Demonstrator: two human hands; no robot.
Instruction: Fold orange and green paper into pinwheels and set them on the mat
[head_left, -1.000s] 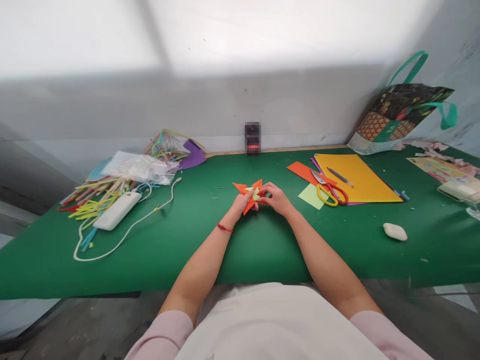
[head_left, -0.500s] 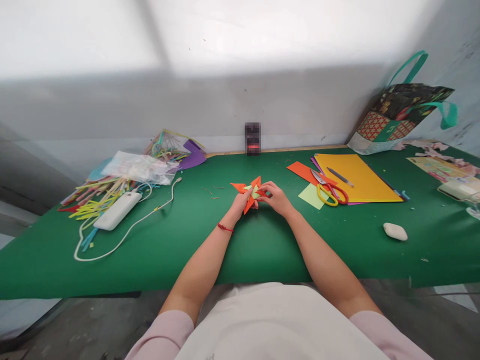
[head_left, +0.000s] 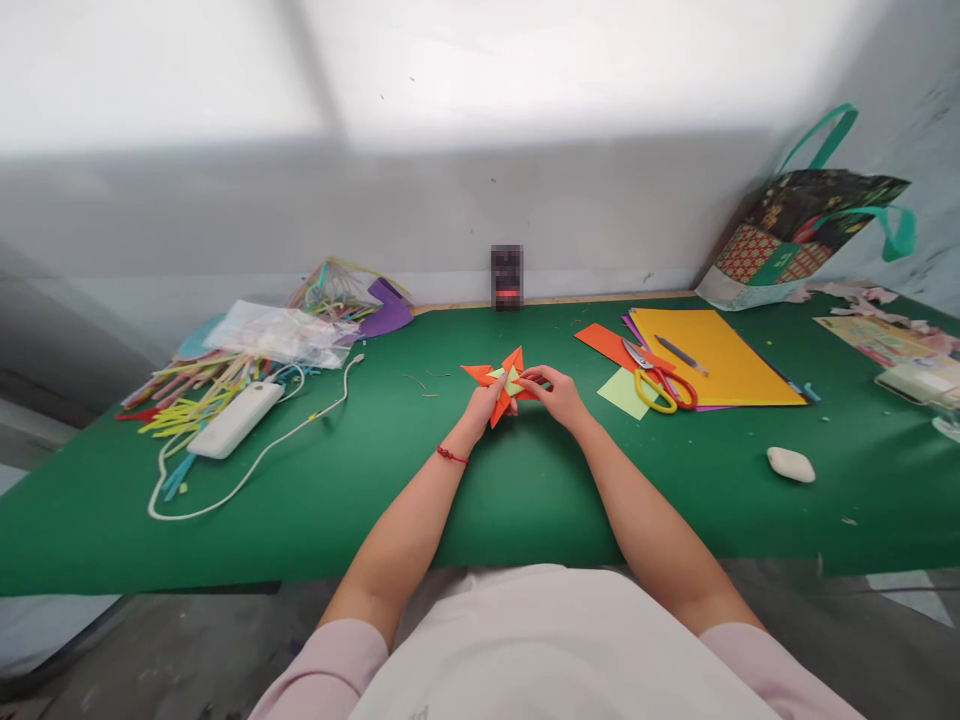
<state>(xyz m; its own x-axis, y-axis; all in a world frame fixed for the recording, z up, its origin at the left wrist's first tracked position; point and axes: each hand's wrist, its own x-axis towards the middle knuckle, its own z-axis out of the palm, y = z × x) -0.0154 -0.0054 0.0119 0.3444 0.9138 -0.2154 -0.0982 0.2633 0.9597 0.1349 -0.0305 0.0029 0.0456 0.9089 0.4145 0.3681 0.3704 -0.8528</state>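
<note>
Over the middle of the green table (head_left: pixel 510 500), I hold a folded paper star (head_left: pixel 513 382) with orange points and a pale green centre. My left hand (head_left: pixel 482 408) grips it from the lower left, thumb pressed on its front and fingers partly hidden behind. At the star's right side, my right hand (head_left: pixel 555 393) pinches an orange point between thumb and fingers. Right of my hands lie a pale green paper square (head_left: pixel 624 394), an orange paper strip (head_left: pixel 598 343) and scissors (head_left: pixel 664 388) with red and yellow handles.
Yellow paper sheets (head_left: pixel 724 355) with a pen (head_left: pixel 681 354) lie to the right, near a white oval object (head_left: pixel 790 464). On the left are a white power bank (head_left: pixel 236 420), its cable and paper strips (head_left: pixel 180 405). A patterned bag (head_left: pixel 795 235) stands back right.
My right fingers have shifted slightly inward over the star's right point, and more of its pale green centre shows. My left hand keeps its grip.
</note>
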